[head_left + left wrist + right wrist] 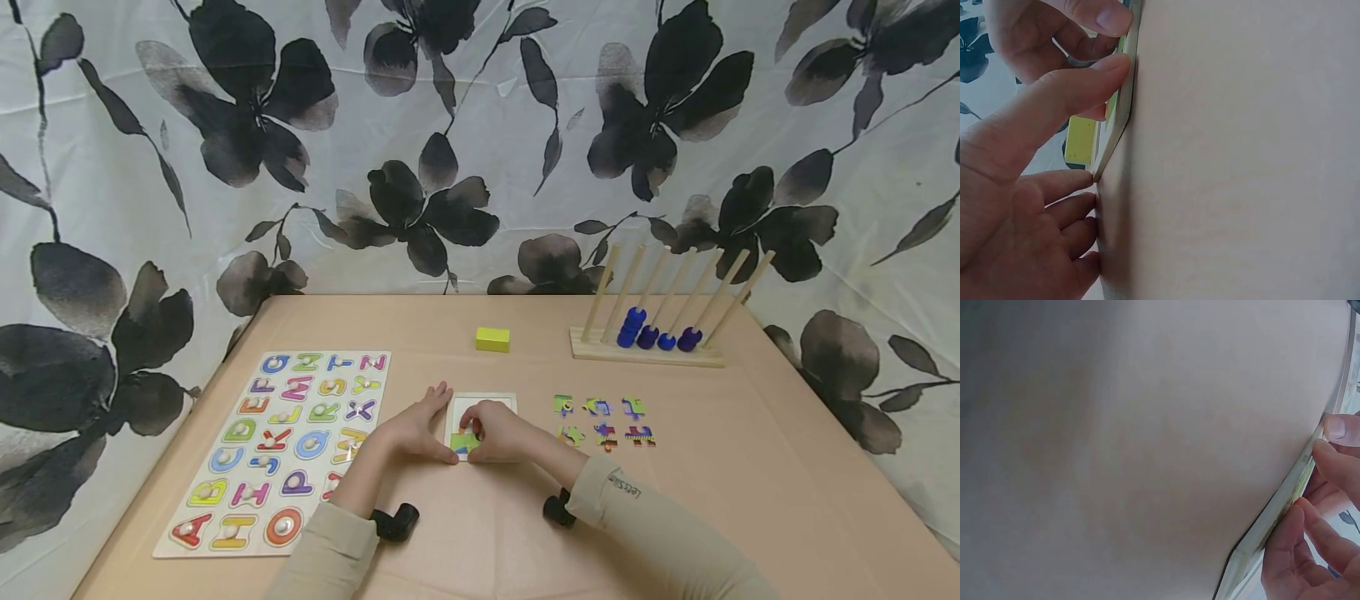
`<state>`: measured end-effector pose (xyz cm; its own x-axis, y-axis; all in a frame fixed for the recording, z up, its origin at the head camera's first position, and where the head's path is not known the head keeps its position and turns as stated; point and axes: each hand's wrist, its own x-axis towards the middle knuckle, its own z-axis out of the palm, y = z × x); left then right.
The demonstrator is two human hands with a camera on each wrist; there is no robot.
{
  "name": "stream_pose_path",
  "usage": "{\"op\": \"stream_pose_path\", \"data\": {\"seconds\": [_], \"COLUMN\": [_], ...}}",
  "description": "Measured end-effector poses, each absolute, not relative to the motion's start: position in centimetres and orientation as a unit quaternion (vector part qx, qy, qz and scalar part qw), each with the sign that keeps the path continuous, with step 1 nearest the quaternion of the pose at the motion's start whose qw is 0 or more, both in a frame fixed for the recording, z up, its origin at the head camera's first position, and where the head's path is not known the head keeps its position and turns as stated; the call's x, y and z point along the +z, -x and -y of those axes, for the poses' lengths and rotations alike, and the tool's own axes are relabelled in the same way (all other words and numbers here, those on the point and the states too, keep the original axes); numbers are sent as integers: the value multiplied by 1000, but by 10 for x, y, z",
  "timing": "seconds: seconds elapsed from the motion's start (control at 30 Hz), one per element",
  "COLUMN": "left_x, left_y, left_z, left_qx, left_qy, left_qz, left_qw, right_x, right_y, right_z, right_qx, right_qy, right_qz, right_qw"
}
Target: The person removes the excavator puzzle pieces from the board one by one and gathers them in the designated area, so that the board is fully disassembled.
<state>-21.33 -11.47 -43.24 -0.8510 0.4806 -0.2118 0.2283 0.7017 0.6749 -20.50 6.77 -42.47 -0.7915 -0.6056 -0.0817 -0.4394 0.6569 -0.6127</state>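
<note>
A small white puzzle tray (505, 403) lies on the table with bright green and blue jigsaw pieces (463, 442) in its near left part. My left hand (408, 429) braces the tray at its near left corner, its thumb at the near edge and its fingers spread along the left side. Over the tray, my right hand (501, 431) has curled fingers and thumb around a green-coloured jigsaw piece, which they mostly hide. Both thumbs come close together at the tray's near edge in the left wrist view.
Loose jigsaw pieces (605, 435) lie in two rows right of the tray. A letter board (217, 450) with knobbed letters spreads out at left. Behind stand a yellow block (492, 339) and a wooden peg rack (647, 353) with blue and purple beads. A flowered cloth (525, 125) hangs beyond the table.
</note>
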Motion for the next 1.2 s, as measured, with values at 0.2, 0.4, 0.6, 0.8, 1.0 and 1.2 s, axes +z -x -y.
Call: {"op": "stream_pose_path", "data": {"seconds": [0.2, 0.4, 0.6, 0.8, 1.0, 1.2], "left_x": [-432, -432, -432, -433, -434, -434], "left_y": [213, 214, 213, 214, 214, 214], "left_z": [114, 115, 115, 115, 115, 115], "left_qx": [331, 329, 326, 324, 324, 324], "left_qy": [-197, -206, -205, -200, -200, -200], "left_qz": [-904, -903, -904, -906, -906, -906], "left_qw": [187, 185, 186, 186, 187, 187], "right_x": [-424, -424, -424, -423, -423, -424], "right_y": [205, 205, 206, 207, 206, 205], "right_z": [-67, -67, -67, -67, -68, -69], "right_qx": [-295, -301, -311, -325, -322, -324], "right_qy": [290, 292, 296, 300, 294, 291], "right_qz": [-899, -897, -893, -887, -890, -891], "right_qw": [143, 138, 135, 135, 131, 125]}}
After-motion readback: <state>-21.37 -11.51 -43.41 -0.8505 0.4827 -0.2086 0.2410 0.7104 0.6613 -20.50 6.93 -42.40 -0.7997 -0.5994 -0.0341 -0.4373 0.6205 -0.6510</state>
